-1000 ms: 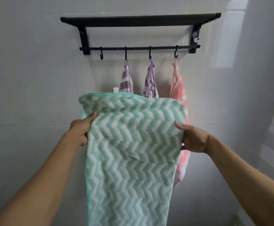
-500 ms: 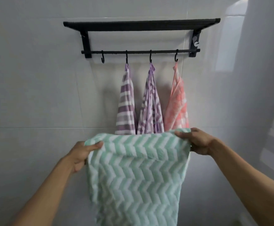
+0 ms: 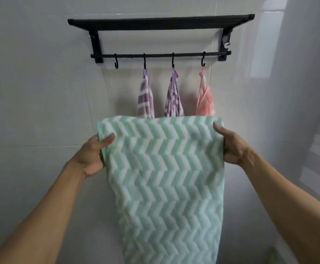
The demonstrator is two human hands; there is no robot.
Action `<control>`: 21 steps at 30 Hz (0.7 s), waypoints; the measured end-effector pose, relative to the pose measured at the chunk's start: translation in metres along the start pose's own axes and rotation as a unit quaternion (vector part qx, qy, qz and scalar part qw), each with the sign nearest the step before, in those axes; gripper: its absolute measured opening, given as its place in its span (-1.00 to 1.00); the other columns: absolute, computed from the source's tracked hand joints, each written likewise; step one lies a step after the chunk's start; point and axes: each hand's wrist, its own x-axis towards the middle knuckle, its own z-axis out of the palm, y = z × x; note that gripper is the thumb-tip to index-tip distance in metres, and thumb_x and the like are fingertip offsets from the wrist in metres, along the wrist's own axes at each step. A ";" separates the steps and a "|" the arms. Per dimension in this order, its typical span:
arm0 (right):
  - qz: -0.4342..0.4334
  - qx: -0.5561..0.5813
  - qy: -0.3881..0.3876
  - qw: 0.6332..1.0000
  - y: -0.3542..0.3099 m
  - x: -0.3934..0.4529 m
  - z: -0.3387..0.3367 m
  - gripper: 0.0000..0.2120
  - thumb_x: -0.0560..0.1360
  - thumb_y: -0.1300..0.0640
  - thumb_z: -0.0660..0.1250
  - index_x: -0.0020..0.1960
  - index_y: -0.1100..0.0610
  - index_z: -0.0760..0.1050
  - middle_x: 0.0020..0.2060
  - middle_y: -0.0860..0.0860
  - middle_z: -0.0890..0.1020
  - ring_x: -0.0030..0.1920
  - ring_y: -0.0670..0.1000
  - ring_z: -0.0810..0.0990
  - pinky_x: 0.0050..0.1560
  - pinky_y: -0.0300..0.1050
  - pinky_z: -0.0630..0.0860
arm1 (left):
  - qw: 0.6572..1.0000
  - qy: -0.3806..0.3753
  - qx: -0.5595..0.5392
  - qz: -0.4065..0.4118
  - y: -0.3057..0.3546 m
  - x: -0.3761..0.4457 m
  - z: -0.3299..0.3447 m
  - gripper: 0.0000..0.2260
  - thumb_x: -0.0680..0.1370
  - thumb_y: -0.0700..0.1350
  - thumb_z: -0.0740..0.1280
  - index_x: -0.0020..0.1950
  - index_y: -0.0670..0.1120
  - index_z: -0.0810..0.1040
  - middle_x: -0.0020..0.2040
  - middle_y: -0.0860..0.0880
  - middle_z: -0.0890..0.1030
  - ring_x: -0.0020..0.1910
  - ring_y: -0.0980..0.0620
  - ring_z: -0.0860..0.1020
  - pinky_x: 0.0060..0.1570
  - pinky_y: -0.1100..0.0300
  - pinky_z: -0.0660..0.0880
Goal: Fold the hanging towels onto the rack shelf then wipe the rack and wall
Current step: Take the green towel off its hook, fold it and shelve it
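The left hand point(image 3: 93, 154) pinches the left edge of a mint-green and white chevron-patterned terry towel point(image 3: 164, 178), thumb on the front face and fingers curled behind. The right hand point(image 3: 229, 144) grips the opposite edge the same way, thumb over the front near the top corner. Between them the towel's top edge is stretched level, held clear in front of the wall. Its long axis runs vertically, the free end hanging down out of view.

This looks like the folding step for the first towel: it is off its hook, spread flat and not yet doubled. The next move probably calls for bringing the halves together evenly, then lifting the folded towel up to the black metal wall-mounted rack shelf point(image 3: 161, 22) above.

Behind it, a purple-and-white striped towel point(image 3: 145, 96), a purple patterned towel point(image 3: 173, 98) and a coral-pink towel point(image 3: 204, 98) hang from hooks; the leftmost black hook point(image 3: 116, 62) is bare. The white tiled wall point(image 3: 41, 92) is unwiped, I judge.
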 end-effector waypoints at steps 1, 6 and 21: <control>0.031 -0.043 -0.017 0.998 0.007 -0.004 -0.002 -0.59 0.47 0.04 0.39 0.26 0.19 0.58 0.16 0.15 0.69 0.12 0.15 0.69 0.17 0.11 0.62 | 0.999 -0.015 0.044 -0.015 -0.003 -0.004 0.001 -0.22 0.17 -0.01 0.70 0.31 -0.24 0.57 0.26 -0.24 0.62 0.19 -0.21 0.63 0.07 -0.10 0.62; 0.075 -0.107 0.014 0.991 0.042 -0.012 -0.016 -0.57 0.46 0.18 0.46 0.27 0.35 0.55 0.22 0.29 0.63 0.13 0.24 0.68 0.18 0.18 0.60 | 0.991 0.117 0.041 -0.043 -0.032 -0.015 0.002 -0.57 0.39 -0.19 0.52 0.19 -0.36 0.59 0.16 -0.31 0.65 -0.11 -0.14 0.71 -0.19 0.00 0.67; 0.064 -0.143 -0.031 0.987 0.016 -0.008 -0.020 -0.35 0.21 0.00 0.69 0.21 0.24 0.64 0.23 0.21 0.64 0.13 0.17 0.68 0.15 0.09 0.63 | 0.997 0.025 0.056 -0.039 -0.023 -0.010 -0.001 -0.28 0.16 -0.04 0.70 0.25 -0.25 0.60 0.22 -0.27 0.63 0.07 -0.19 0.68 -0.03 -0.09 0.65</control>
